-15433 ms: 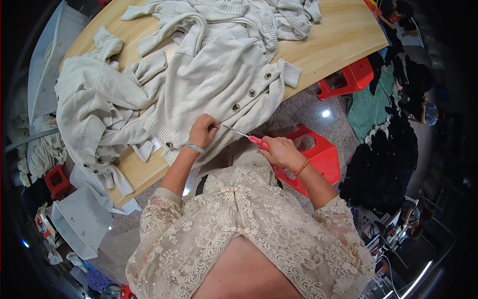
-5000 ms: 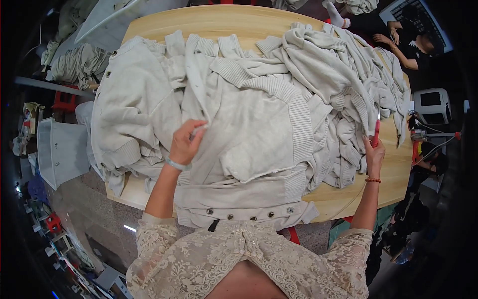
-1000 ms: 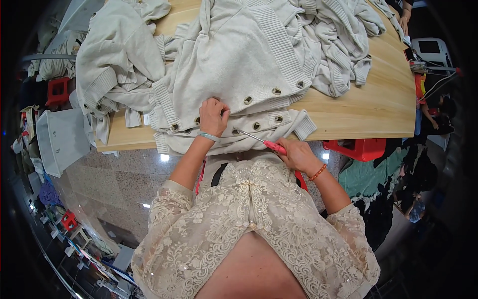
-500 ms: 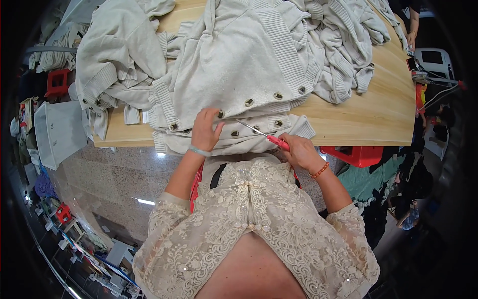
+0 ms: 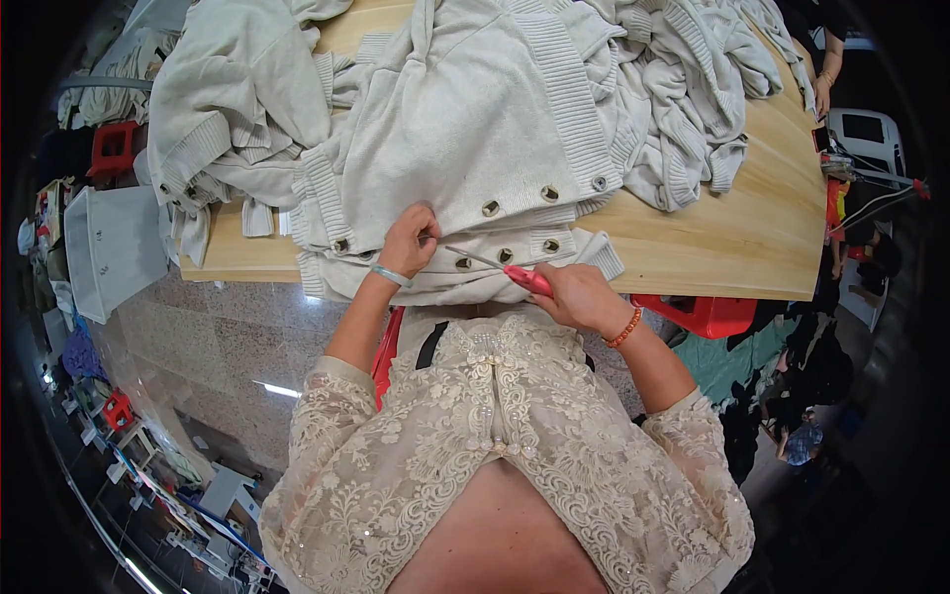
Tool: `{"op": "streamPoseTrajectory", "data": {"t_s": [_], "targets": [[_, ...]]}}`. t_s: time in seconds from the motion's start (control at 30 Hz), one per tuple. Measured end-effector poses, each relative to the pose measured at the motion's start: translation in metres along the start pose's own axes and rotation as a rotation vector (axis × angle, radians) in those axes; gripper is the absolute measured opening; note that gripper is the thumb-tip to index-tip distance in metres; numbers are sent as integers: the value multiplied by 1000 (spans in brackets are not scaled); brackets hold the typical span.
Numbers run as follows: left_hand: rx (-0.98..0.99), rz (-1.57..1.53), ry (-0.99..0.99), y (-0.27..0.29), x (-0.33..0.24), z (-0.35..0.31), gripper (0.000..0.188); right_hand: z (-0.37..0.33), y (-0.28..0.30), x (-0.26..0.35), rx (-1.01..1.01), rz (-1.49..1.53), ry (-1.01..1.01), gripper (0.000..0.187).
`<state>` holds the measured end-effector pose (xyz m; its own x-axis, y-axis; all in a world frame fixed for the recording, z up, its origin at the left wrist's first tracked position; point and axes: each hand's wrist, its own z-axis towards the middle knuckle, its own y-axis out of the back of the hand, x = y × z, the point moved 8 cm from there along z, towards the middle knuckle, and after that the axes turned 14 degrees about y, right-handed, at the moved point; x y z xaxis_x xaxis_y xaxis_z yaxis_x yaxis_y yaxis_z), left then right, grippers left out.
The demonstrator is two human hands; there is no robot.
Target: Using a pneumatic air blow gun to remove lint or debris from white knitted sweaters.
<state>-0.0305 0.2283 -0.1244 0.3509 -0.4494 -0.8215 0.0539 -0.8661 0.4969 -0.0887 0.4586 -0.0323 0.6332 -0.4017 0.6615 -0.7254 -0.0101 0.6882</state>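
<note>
Taking twelve as straight ahead, I see the right hand clamped on a red-handled tool, its long axis lying four to ten o'clock, the metal shaft aimed at ten. Just past its tip, the left hand, apart from the other, curls at the buttoned edge of a cream cardigan; I can't tell whether it pinches. Rumpled knitwear lies farther up the table, toward one.
</note>
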Motion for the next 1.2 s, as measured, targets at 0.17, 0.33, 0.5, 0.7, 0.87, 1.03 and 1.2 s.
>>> {"op": "streamPoseTrajectory", "data": {"t_s": [0.17, 0.33, 0.5, 0.7, 0.87, 1.03, 1.2], "targets": [[-91, -14, 50, 4, -5, -8, 27, -4, 2, -10, 29, -12, -101, 26], [-296, 150, -190, -10, -71, -5, 33, -39, 21, -16, -129, 77, -99, 24], [-119, 7, 15, -51, -69, 34, 40, -59, 31, -35, -149, 20, -260, 22], [-53, 13, -47, -52, -61, 39, 28, -61, 28, -38, -28, -21, -258, 27], [66, -168, -23, -49, -52, 41, 23, -47, 29, -28, -28, 33, -185, 29], [85, -238, -68, -50, -54, 38, 24, -52, 33, -37, -18, 24, -240, 31], [-94, 31, -284, -56, -119, 47, 25, -85, 41, -51, -174, 80, -277, 27]]}}
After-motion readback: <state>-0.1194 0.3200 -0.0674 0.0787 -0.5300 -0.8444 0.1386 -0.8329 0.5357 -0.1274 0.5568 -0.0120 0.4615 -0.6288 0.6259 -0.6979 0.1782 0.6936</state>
